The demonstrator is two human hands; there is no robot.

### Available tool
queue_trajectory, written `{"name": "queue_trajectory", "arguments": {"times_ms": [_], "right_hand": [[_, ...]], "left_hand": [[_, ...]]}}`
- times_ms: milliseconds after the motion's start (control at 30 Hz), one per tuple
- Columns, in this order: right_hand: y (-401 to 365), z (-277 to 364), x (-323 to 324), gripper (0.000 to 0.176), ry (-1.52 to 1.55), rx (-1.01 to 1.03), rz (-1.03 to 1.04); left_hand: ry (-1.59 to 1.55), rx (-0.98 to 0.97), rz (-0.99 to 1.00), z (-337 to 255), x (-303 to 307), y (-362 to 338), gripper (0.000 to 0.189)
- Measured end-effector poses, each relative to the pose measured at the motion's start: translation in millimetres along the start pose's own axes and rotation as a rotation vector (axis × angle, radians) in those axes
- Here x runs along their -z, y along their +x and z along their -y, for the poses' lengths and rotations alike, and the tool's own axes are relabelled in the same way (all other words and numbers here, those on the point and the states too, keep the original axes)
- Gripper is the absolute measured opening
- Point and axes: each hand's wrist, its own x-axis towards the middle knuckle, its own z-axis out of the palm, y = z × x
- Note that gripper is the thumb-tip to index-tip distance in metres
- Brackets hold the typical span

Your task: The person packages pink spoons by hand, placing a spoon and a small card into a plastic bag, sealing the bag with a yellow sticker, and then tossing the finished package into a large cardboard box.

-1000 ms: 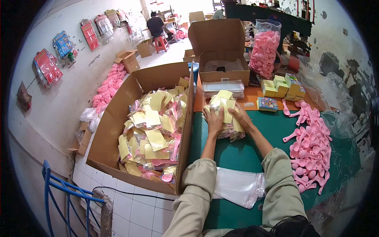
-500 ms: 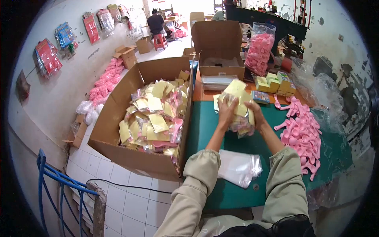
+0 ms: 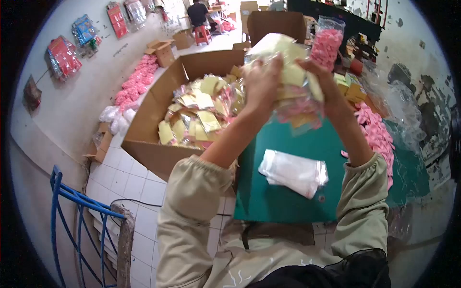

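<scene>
Between my two hands is a bundle of clear plastic packets point(image 3: 293, 72) with pale yellow cards and pink pieces in them, raised above the green table. My left hand point(image 3: 263, 84) is closed on the bundle's left side, and my right hand point(image 3: 324, 84) grips its right side. Motion blurs the packets somewhat. To the left stands a big open cardboard box point(image 3: 158, 156) holding many similar packets point(image 3: 207, 120). Below my hands a stack of flat clear plastic bags point(image 3: 293, 173) lies on the green table point(image 3: 269, 204).
Pink plastic scoops point(image 3: 377, 137) are heaped at the table's right. Behind them are small yellow boxes point(image 3: 354, 89) and a bag of pink pieces point(image 3: 327, 45). A blue metal railing point(image 3: 86, 201) stands lower left. Farther back, a person point(image 3: 198, 14) sits on a red stool point(image 3: 202, 34).
Both hands have lifted the bundle higher off the table, nearer the camera. The view has also shifted, so the big box and the table appear in a slightly different place.
</scene>
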Motion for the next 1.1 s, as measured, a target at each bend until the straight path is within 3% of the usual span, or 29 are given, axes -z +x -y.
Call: {"name": "queue_trajectory", "arguments": {"times_ms": [33, 100, 167, 233, 300, 333, 367, 433, 500, 567, 633, 700, 767, 833, 867, 967, 1000, 1100], "right_hand": [[8.3, -3.6, -19.2, 0.039, -0.025, 0.058, -0.081], [43.2, -9.8, -42.2, 0.037, 0.025, 0.010, 0.017], [78.7, -13.3, -64.1, 0.037, -0.053, 0.143, 0.040], [159.2, -30.4, -60.5, 0.038, 0.027, 0.071, 0.125], [178.2, -43.2, -62.0, 0.051, -0.032, 0.050, 0.043], [184.1, -46.4, -63.4, 0.055, -0.045, 0.034, -0.063], [190.5, -54.8, -48.3, 0.054, -0.140, 0.051, -0.085], [204.0, -72.0, -17.8, 0.053, -0.331, 0.081, -0.134], [204.5, -87.1, 55.1, 0.055, -0.898, 0.106, 0.051], [179.7, -107.2, 111.6, 0.055, -0.965, -0.131, 0.127], [156.7, -141.2, 173.4, 0.057, -1.498, 0.076, 0.222], [126.8, -166.6, 187.3, 0.062, -1.673, -0.008, 0.106], [103.9, -185.5, 186.4, 0.062, -1.763, 0.005, 0.080], [81.5, -194.7, 170.3, 0.056, -1.847, 0.076, 0.060], [81.6, -196.4, 175.9, 0.040, -1.728, 0.191, 0.035], [82.8, -187.1, 179.6, 0.022, -1.567, 0.201, 0.005], [85.6, -180.6, 171.2, 0.015, -1.505, 0.208, -0.128], [92.9, -119.7, 89.5, 0.022, -1.308, 0.701, -0.460]], "left_hand": [[-0.016, -0.009, 0.006, -6.7, 19.7, 0.2, 0.078], [-0.003, -0.040, -0.048, -20.6, 56.2, 12.7, 0.072], [0.040, -0.215, -0.101, -33.0, 88.6, 45.8, 0.046], [0.060, -0.243, -0.141, -37.0, 139.2, 88.1, 0.057], [0.184, -0.283, -0.266, -27.5, 207.9, 142.7, 0.074], [0.276, -0.425, -0.402, -21.4, 230.4, 156.0, 0.077], [0.318, -0.377, -0.618, -8.1, 246.0, 163.3, 0.083], [0.275, -0.238, -0.510, -6.7, 250.6, 136.3, 0.078], [0.600, -0.112, -0.266, -1.1, 260.6, 106.9, 0.068], [0.923, -0.144, 0.034, 0.3, 236.9, 55.2, 0.059], [1.120, -0.077, 0.466, 13.1, 219.5, 12.0, 0.060], [1.183, 0.132, 0.722, -18.5, 155.0, -39.0, 0.064], [1.230, -0.109, 0.848, 14.0, 147.8, -68.5, 0.075], [1.200, -0.124, 0.778, 16.0, 130.5, -90.4, 0.081], [1.184, -0.127, 0.742, 16.5, 125.5, -99.2, 0.084], [1.375, -0.279, 0.724, 25.1, 124.0, -115.8, 0.086], [1.355, -0.254, 0.660, 30.4, 123.0, -121.9, 0.083], [1.551, -0.326, 0.582, 30.3, 115.6, -138.3, 0.078]]}}
